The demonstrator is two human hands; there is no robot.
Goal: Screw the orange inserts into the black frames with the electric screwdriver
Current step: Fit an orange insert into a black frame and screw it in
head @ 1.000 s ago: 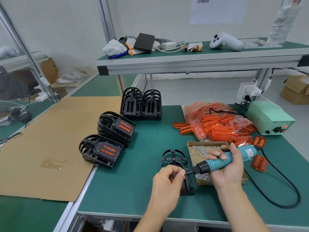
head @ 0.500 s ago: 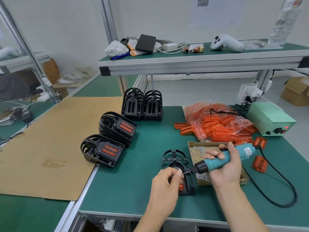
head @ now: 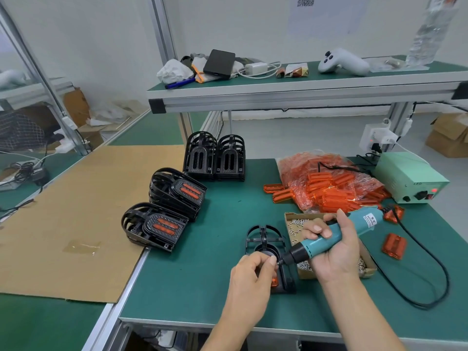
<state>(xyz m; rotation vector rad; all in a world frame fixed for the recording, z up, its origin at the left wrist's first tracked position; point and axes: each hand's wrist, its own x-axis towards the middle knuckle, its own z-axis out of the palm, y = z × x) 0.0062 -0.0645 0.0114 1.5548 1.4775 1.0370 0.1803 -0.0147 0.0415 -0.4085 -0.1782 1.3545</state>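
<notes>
My right hand (head: 334, 252) grips screwdriver (head: 331, 239) — tip points left at left hand (head: 249, 279) pinching at frame (head: 266, 245).

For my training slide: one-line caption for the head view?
Right hand aims the electric screwdriver at a black frame while left hand pinches at its tip.

Bare green mat (head: 202, 274) lies open between the stacked frames (head: 154, 226) and screw box (head: 367, 267).

Assembly workshop: green-matted workbench (head: 202, 287), aluminium-framed shelf (head: 304, 93)
</notes>
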